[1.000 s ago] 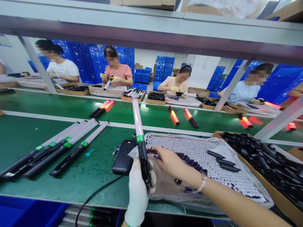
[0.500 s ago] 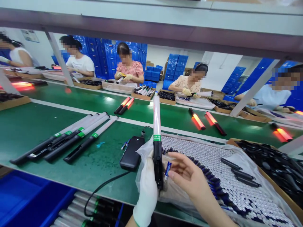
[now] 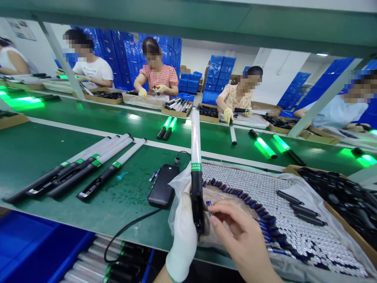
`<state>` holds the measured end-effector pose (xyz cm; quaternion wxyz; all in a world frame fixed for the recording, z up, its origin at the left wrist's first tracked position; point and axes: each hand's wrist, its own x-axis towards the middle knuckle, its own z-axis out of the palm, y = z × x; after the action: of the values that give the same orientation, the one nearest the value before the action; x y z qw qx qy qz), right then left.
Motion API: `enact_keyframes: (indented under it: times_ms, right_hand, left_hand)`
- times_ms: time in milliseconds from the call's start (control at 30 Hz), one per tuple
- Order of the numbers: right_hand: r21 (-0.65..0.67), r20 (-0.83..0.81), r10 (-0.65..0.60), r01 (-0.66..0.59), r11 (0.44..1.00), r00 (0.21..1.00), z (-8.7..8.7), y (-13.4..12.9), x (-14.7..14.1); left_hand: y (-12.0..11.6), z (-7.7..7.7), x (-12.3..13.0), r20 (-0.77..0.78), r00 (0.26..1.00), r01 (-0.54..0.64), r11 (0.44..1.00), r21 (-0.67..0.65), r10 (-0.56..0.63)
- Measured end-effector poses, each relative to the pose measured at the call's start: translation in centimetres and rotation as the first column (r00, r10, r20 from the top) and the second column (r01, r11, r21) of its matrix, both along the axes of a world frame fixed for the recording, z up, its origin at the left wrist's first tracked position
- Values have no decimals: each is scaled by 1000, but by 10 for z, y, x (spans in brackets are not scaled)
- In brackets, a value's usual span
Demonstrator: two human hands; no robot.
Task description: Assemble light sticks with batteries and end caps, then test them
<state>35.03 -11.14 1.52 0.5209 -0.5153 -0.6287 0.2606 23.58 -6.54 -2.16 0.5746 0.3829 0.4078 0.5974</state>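
My left hand (image 3: 183, 236), in a white glove, is closed round the black handle of a light baton (image 3: 196, 157). The baton stands nearly upright, with its clear tube up, a green label band and an open slot in the handle. Bare, my right hand (image 3: 243, 236) pinches a blue battery (image 3: 209, 206) between thumb and fingers, just right of the slot. Below and to the right, a plastic-lined tray (image 3: 216, 244) holds tightly packed batteries (image 3: 253, 177) standing on end. Several black covers (image 3: 309, 218) lie on these batteries.
Several light batons (image 3: 97, 165) lie at left beside a black power bank (image 3: 163, 184) with a cable. A box of black parts (image 3: 332, 196) stands at right. Green-lit batons (image 3: 167, 127) rest on the belt (image 3: 203, 133); co-workers sit beyond. Blue crates (image 3: 26, 243) are below left.
My right hand has brought the battery slightly lower, beside the handle. The lit batons have turned from red to green and some have shifted right. A co-worker now holds a baton over the belt.
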Motion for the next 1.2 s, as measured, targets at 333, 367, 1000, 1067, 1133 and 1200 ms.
enact_keyframes:
  times_ms: [333, 367, 1000, 1067, 1133, 1200]
  right_hand:
    - [-253, -501, 42, -192, 948, 864, -3, -5, 3]
    - [-220, -456, 75, -194, 956, 887, -1, -6, 2]
    - [194, 549, -27, -96, 976, 835, 0, -7, -8]
    - [183, 516, -7, -102, 978, 856, 1, -4, -8]
    - [170, 458, 6, -94, 981, 889, 1, -1, -8]
    - [124, 373, -4, -46, 991, 928, 1, 4, -9]
  left_hand:
    - [-11, 12, -3, 114, 993, 1, 989, -151, 16]
    - [-11, 13, -3, 125, 992, 3, 989, -148, 16]
    - [-2, 3, 0, -173, 984, -35, 998, 56, 44]
    - [-2, 6, 1, -175, 984, -13, 998, 60, 24]
    - [-2, 6, 1, -175, 985, 14, 998, 60, -4]
    - [0, 6, 0, -176, 984, 45, 998, 54, -34]
